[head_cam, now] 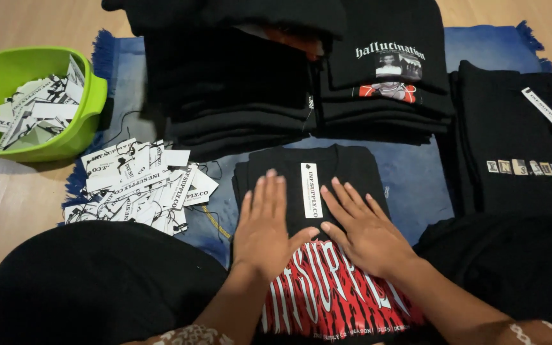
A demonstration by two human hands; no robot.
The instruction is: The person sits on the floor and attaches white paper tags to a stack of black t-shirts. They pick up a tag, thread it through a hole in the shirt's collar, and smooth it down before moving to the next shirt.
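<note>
Shirt (314,255), black soft cotton with a red-and-white print and a white card tag (312,190) at the collar, lying folded on the blue rug (416,179) in front of the knees, pressed flat under both palms. Left hand (263,227) and right hand (362,227) spread open, fingers fanned, pinching nothing, flanking the tag as if smoothing the cloth. Beyond: loose tags (138,182) heaped left, green basin (91,96) with more, folded black stacks (301,76) behind.

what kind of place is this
Likely a small clothing packing spot on a floor: stacks of folded black shirts, a loose pile of white hang tags, more tags in a green tub.
</note>
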